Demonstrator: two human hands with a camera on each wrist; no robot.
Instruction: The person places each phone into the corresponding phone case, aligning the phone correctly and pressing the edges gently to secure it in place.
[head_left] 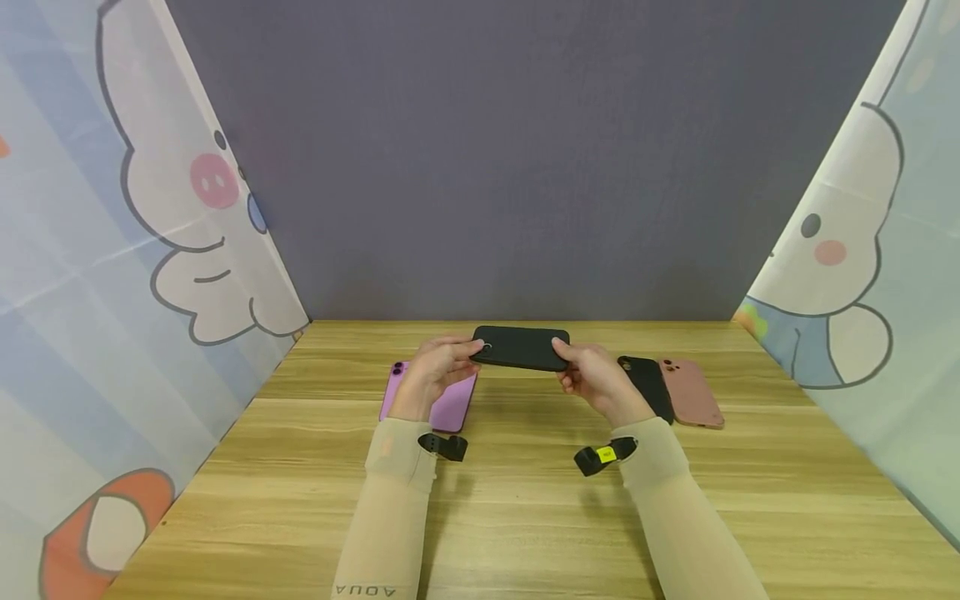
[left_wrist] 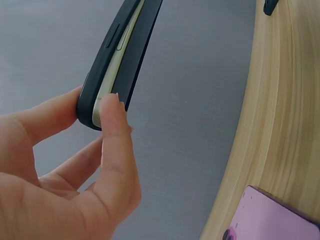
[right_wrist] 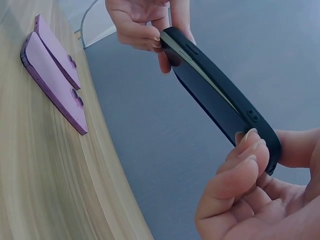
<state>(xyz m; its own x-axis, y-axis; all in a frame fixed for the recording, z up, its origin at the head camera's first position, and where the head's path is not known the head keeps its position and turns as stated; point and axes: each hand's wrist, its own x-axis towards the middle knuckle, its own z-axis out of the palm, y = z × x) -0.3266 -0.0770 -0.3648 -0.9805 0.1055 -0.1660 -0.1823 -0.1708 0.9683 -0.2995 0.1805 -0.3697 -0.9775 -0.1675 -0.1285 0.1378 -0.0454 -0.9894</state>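
Note:
Both hands hold a phone in a black phone case above the table, lying crosswise with its back up. My left hand pinches the left end by the camera cutout, thumb on top and fingers below. At the right end, my right hand grips the case, thumb on its back and fingers curled under the screen side. Along the edge, the phone's pale yellow-green side stands out of the case near the left hand. That strip narrows toward the right hand, where the case wraps the edge.
On the wooden table, a purple phone lies behind my left hand; the right wrist view shows two purple pieces side by side. A second black case and a pink phone-shaped piece lie right of my right hand. A grey panel stands behind.

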